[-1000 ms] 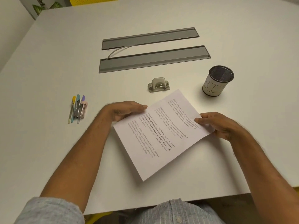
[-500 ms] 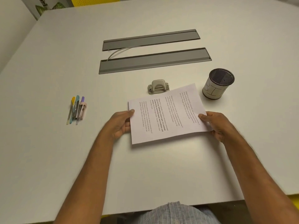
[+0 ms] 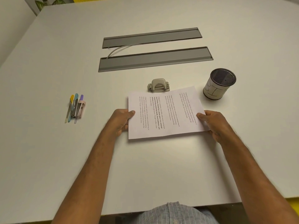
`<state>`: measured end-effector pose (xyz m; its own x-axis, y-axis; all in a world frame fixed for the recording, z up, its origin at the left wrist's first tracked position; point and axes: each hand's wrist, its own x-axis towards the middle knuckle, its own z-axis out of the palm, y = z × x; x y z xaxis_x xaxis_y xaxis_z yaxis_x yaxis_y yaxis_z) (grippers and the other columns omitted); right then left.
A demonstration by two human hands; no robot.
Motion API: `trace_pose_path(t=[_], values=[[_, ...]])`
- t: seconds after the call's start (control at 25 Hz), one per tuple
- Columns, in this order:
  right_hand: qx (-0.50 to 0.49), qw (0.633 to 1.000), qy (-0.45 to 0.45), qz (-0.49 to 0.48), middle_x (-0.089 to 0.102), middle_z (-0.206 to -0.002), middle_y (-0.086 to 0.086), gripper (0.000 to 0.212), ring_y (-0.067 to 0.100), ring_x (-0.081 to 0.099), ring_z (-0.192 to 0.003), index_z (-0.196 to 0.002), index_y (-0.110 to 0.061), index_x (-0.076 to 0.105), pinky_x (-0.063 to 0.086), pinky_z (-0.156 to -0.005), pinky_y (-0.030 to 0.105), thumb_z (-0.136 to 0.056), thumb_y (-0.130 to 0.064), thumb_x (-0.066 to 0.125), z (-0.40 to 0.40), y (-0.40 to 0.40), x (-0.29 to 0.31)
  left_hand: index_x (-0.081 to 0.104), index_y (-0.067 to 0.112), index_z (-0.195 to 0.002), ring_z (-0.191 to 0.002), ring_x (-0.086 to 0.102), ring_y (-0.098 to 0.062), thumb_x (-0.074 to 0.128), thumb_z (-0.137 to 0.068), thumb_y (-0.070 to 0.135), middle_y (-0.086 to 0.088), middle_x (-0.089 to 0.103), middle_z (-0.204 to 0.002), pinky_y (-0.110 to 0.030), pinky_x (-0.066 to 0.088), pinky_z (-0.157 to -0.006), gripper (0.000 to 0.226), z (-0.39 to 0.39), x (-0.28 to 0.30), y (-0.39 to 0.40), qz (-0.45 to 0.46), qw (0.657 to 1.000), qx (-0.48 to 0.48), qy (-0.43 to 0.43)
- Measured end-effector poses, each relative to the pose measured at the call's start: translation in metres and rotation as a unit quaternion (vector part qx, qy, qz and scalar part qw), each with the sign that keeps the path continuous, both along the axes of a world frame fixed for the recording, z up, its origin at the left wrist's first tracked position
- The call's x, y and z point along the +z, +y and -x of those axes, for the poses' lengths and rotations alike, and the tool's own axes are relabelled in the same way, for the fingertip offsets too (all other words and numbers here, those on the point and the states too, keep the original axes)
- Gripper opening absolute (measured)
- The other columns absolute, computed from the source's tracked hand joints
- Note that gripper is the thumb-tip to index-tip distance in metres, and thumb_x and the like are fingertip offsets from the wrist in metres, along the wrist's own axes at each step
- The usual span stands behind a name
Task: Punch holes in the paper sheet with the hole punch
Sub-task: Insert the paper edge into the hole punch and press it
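From my head camera, my left hand (image 3: 123,121) pinches the left edge of the paper sheet (image 3: 165,113), thumb on top, and my right hand (image 3: 213,122) pinches its right edge the same way. The sheet lies between my hands, printed side up, its text running sideways. Its far edge meets the hole punch (image 3: 158,85), just beyond my hands. A mesh cup (image 3: 219,84) stands beyond my right hand; some pens (image 3: 75,108) lie well left of my left hand on the table (image 3: 161,167).

Both forearms reach forward, bare. The left hand (image 3: 123,121) pinches the paper sheet (image 3: 163,113) at its left edge, the right hand (image 3: 212,122) its right edge, fingers seemingly curled underneath.
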<state>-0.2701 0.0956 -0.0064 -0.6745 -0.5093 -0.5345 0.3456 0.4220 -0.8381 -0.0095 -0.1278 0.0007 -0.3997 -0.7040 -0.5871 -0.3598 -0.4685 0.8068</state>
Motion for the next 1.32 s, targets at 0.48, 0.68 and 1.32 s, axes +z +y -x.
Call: trace_pose_path(t=[0.48,0.68,1.32], values=[[0.008,1.000,0.018,0.015,0.080,-0.095,0.008,0.014,0.021,0.073,-0.075,-0.106,-0.007,0.076,0.059,-0.076,0.032,-0.098,-0.013,0.067,0.001,-0.009,0.003,0.068,0.004,-0.109,-0.077,0.075,-0.020,0.060,-0.101,0.013,-0.011,0.076,-0.097,-0.038,0.064,-0.070,0.015,0.000,-0.005,-0.010,-0.009,1.000,0.005,0.002],[0.003,1.000,0.016,0.004,0.080,-0.099,0.010,0.013,0.023,0.073,-0.078,-0.105,-0.007,0.076,0.060,-0.078,0.035,-0.098,-0.014,0.067,0.003,-0.012,0.001,0.067,0.001,-0.112,-0.077,0.075,-0.021,0.061,-0.100,0.013,-0.012,0.076,-0.097,-0.036,0.064,-0.068,0.018,0.005,-0.004,-0.016,-0.011,1.000,0.004,-0.008],[-0.011,0.999,0.043,0.006,0.079,-0.095,0.002,0.010,0.020,0.073,-0.079,-0.103,-0.016,0.075,0.059,-0.080,0.036,-0.097,-0.016,0.067,0.004,-0.018,0.000,0.069,0.004,-0.105,-0.079,0.076,-0.020,0.062,-0.100,0.014,-0.010,0.077,-0.094,-0.038,0.063,-0.073,0.013,0.011,-0.002,-0.019,-0.011,1.000,0.011,-0.006]])
